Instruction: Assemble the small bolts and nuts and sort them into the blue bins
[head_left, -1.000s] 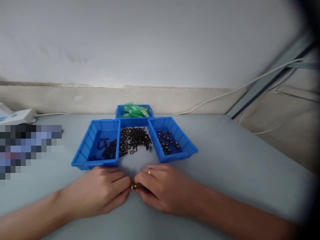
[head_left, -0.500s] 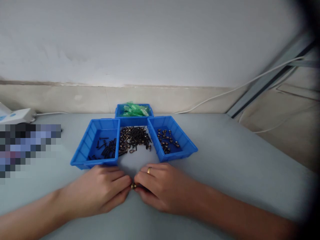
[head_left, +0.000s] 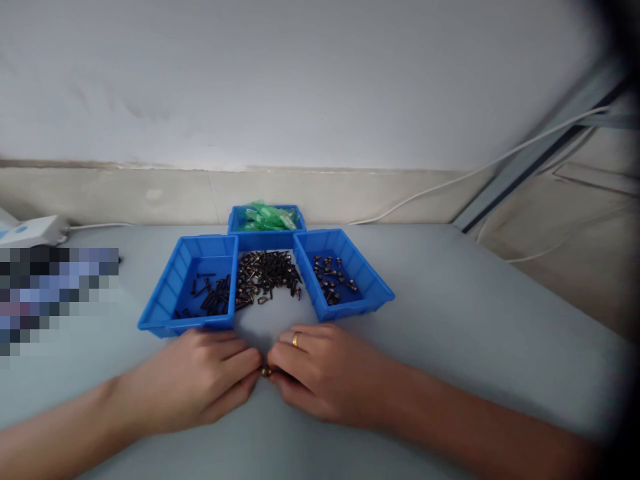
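My left hand (head_left: 200,383) and my right hand (head_left: 325,373) rest on the grey table, fingertips meeting at the centre. Both are curled in a pinch around a small brass-coloured screw part (head_left: 266,371) held between them. A gold ring sits on a finger of my right hand. Just beyond the hands lies a loose pile of dark screws (head_left: 265,277) on the table, flanked by a left blue tray (head_left: 173,303) with black screws and a right blue tray (head_left: 373,290) with assembled screws.
A third blue tray (head_left: 237,220) at the back holds green plastic pieces. A white device (head_left: 30,230) with a cable sits far left by the wall. A white cable (head_left: 450,183) runs along the wall to the right. The table edge falls away at right.
The hands stay pinched together on the small part; the view has shifted slightly, otherwise nothing has visibly changed.
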The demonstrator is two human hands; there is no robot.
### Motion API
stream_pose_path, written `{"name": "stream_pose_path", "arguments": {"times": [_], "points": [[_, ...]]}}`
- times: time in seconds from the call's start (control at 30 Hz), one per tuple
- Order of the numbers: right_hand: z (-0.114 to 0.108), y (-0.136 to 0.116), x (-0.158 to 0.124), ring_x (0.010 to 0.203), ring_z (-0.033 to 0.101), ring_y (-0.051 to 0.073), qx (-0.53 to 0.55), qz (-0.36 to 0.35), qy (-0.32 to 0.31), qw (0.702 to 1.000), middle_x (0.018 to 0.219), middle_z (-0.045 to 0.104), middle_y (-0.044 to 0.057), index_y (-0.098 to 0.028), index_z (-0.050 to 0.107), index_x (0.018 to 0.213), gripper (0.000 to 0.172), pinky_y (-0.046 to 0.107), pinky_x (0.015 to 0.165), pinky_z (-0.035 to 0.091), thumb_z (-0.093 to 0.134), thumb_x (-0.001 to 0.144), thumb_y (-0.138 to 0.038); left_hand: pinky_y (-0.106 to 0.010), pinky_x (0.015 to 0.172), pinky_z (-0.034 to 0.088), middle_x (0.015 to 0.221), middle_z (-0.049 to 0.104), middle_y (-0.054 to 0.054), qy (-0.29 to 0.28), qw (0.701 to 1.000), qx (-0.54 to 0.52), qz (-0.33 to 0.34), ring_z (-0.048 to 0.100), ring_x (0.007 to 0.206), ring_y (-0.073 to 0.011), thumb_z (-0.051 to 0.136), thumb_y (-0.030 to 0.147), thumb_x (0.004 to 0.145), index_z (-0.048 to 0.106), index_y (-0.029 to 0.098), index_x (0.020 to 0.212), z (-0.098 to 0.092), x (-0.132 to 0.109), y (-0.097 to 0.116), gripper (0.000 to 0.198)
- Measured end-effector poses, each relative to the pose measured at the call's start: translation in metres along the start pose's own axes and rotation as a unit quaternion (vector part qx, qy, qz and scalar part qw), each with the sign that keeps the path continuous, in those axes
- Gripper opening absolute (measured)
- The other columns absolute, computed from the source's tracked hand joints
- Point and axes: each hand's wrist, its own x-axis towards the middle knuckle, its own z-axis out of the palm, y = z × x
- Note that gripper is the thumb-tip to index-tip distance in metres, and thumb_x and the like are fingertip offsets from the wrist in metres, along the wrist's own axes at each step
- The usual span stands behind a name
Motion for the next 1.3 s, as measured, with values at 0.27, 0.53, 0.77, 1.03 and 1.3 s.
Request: {"name": "stream_pose_path", "arguments": {"times": [0.27, 0.53, 0.77, 1.03, 1.3], "points": [[-0.002, -0.0001, 0.0007, 0.066, 0.05, 0.015, -0.002, -0.001, -0.008, 1.0, 0.073, 0.056, 0.002, -0.015, 0.055, 0.084, 0.009, 0.027, 0.062, 0.037, 0.049, 0.09, -0.018, -0.028, 0.051, 0.034, 0.067, 0.053, -0.001, -0.002, 1.0, -0.002, -0.001, 0.049, 0.057, -0.0158, 0.033, 0.018, 0.097, 0.052, 0.017, 0.077, -0.0013, -0.0005, 0.0009, 0.028], [0.0007, 0.0, -0.0012, 0.07, 0.051, 0.016, -0.002, 0.009, -0.021, 1.0, 0.077, 0.057, 0.002, -0.016, 0.054, 0.085, 0.009, 0.027, 0.065, 0.037, 0.049, 0.091, -0.02, -0.029, 0.052, 0.036, 0.069, 0.054, -0.001, -0.018, 1.0, -0.008, -0.011, 0.05, 0.059, -0.0164, 0.033, 0.018, 0.097, 0.052, 0.017, 0.078, -0.0002, 0.0006, -0.0009, 0.026], [0.0007, 0.0, -0.0007, 0.07, 0.051, 0.016, -0.004, 0.012, -0.024, 1.0, 0.077, 0.056, 0.003, -0.016, 0.053, 0.084, 0.009, 0.027, 0.065, 0.037, 0.049, 0.091, -0.019, -0.029, 0.052, 0.034, 0.068, 0.053, -0.001, -0.015, 1.0, -0.012, -0.009, 0.049, 0.059, -0.0161, 0.034, 0.018, 0.096, 0.051, 0.017, 0.078, 0.0002, 0.0001, -0.0009, 0.025], [0.0015, 0.0003, -0.0008, 0.071, 0.052, 0.016, -0.006, 0.019, -0.036, 0.999, 0.077, 0.057, 0.003, -0.016, 0.054, 0.083, 0.012, 0.028, 0.066, 0.038, 0.048, 0.092, -0.021, -0.029, 0.053, 0.034, 0.069, 0.052, -0.001, -0.018, 1.0, -0.007, -0.007, 0.049, 0.059, -0.0163, 0.033, 0.018, 0.097, 0.05, 0.018, 0.078, 0.0, 0.0004, -0.0012, 0.025], [0.002, 0.0004, -0.0012, 0.071, 0.052, 0.016, -0.015, 0.016, -0.03, 0.999, 0.078, 0.057, 0.003, -0.016, 0.054, 0.083, 0.011, 0.028, 0.067, 0.038, 0.049, 0.091, -0.022, -0.029, 0.053, 0.036, 0.069, 0.053, -0.001, -0.019, 1.0, -0.015, -0.009, 0.05, 0.059, -0.0164, 0.034, 0.019, 0.097, 0.052, 0.017, 0.079, 0.0008, 0.0007, -0.0018, 0.025]]}}
